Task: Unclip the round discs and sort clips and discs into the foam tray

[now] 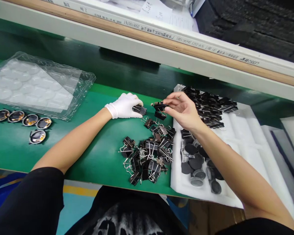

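My left hand, in a white glove, is closed on a round black piece with a pale rim, held at the edge between thumb and fingers. My bare right hand pinches a black binder clip just right of that piece. Another black clip shows right under it; whether the two touch is unclear. Below both hands, a heap of binder clips with wire handles lies on the green table. Beside my right forearm, loose round dark pieces sit in a white foam tray.
Rows of clipped black pieces fill the tray's far part. At the left stand a clear plastic tray and several shiny round pieces with pale rims. A pale ledge runs across the back. More foam lies at the right.
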Demonstrator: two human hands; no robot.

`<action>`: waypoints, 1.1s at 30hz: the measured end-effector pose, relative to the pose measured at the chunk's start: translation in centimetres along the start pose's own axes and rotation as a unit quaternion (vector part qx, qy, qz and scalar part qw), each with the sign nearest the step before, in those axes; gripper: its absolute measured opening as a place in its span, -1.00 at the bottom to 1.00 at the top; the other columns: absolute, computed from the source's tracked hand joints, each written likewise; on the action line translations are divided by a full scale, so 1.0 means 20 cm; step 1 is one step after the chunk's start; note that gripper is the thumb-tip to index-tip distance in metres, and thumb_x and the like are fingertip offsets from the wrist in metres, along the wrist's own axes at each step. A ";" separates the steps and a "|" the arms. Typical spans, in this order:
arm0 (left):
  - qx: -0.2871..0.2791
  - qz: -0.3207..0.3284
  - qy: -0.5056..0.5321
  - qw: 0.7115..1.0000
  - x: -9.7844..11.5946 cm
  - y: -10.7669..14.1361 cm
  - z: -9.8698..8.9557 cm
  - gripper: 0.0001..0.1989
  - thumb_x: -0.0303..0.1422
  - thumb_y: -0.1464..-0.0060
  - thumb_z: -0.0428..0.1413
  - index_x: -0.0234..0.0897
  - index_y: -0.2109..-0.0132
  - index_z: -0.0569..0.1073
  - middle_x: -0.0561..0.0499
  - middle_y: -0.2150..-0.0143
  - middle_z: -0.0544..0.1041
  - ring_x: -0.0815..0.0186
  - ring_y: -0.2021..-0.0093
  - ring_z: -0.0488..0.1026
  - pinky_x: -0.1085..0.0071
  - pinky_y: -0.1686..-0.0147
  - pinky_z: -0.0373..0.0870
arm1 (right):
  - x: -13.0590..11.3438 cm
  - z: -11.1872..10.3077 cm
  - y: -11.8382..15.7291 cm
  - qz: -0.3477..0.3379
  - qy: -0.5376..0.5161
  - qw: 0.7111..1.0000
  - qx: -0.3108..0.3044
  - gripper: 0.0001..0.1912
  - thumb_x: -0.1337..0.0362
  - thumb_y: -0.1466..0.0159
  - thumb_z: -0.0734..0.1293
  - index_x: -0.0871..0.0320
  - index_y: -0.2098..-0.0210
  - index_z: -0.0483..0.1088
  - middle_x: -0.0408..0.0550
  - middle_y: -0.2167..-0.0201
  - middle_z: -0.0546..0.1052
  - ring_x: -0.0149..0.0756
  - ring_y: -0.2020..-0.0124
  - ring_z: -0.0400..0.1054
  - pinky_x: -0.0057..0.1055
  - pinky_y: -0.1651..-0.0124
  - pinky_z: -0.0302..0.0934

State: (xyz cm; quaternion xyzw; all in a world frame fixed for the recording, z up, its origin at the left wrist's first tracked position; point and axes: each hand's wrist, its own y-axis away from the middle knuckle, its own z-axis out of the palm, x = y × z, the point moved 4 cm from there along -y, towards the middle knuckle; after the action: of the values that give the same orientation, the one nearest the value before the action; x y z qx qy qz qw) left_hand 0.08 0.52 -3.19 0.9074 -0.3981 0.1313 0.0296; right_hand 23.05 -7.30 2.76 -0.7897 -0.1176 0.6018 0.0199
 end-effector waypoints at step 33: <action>0.001 -0.013 -0.011 1.000 -0.01 0.00 0.01 -0.41 0.16 -0.19 0.16 -0.11 -0.16 0.61 -0.11 -0.08 0.62 -0.04 -0.16 0.47 0.14 -0.12 0.29 | 0.16 -0.12 0.09 0.113 0.079 0.990 0.005 -0.46 0.19 -0.08 0.58 0.10 -0.05 0.51 0.10 -0.05 0.60 0.02 -0.23 0.47 0.14 -0.49 0.21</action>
State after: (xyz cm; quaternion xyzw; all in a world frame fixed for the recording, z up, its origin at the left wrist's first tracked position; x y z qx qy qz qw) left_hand 0.11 0.65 -3.41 0.9139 -0.3864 0.1219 0.0259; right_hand 26.42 -8.14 0.07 -0.8429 -0.0228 0.5364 -0.0355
